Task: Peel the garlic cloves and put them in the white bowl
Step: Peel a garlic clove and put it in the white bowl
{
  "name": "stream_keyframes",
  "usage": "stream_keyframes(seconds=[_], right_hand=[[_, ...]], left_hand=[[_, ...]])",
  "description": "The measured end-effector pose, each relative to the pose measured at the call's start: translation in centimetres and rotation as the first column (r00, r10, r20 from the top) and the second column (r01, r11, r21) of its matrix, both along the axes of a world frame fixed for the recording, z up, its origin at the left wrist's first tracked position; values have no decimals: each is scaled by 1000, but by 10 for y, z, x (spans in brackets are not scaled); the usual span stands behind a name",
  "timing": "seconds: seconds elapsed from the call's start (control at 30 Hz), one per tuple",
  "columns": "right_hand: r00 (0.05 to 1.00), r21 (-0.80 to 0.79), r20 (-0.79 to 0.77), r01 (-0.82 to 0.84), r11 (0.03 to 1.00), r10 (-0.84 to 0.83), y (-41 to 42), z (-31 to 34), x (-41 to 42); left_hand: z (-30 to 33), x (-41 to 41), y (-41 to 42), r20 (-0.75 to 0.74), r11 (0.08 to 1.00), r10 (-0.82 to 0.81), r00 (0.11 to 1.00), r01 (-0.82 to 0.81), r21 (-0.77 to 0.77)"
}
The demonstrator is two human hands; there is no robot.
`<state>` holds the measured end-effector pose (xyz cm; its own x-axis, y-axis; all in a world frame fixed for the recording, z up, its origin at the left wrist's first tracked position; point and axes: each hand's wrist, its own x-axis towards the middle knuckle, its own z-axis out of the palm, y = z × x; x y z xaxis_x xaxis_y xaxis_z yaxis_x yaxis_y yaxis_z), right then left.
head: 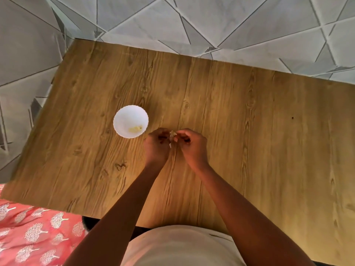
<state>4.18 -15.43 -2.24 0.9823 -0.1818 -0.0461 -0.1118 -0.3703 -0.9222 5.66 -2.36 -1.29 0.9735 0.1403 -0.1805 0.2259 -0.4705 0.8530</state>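
Observation:
A small white bowl (123, 116) with a scalloped rim stands on the wooden table, left of my hands, and holds a few pale peeled garlic cloves (136, 128) at its near right side. Both hands meet over the middle of the table. My left hand (156, 145) and my right hand (192, 145) pinch one garlic clove (172, 134) between their fingertips. Papery skin sticks out above the fingers and a strip hangs down between the hands. Most of the clove is hidden by the fingers.
The wooden table (249, 131) reaches from the left edge to the right side of the view. Beyond it lies a grey patterned floor (192, 20). A red cloth with white tree prints (34, 233) lies at the near left.

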Motion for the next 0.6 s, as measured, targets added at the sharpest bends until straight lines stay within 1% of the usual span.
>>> stream_keyframes(seconds=[0.2,0.3,0.4,0.5,0.6], right_hand=[[999,92,-28,40,995,-37,3,0,3],[998,99,-26,58,993,-56,6,-1,3],[995,122,-61,83,989,-77,7,0,4],[988,179,-126,115,977,-93,7,1,5],[984,247,-152,134,960,-98,6,3,7]], left_hand=[[3,2,10,-108,978,56,993,-77,-195],[0,3,16,-117,981,38,992,-59,-183],[2,4,18,-103,986,8,995,-25,-167],[4,4,19,-81,989,-10,997,-3,-149],[5,5,23,-77,987,-45,996,33,-159]])
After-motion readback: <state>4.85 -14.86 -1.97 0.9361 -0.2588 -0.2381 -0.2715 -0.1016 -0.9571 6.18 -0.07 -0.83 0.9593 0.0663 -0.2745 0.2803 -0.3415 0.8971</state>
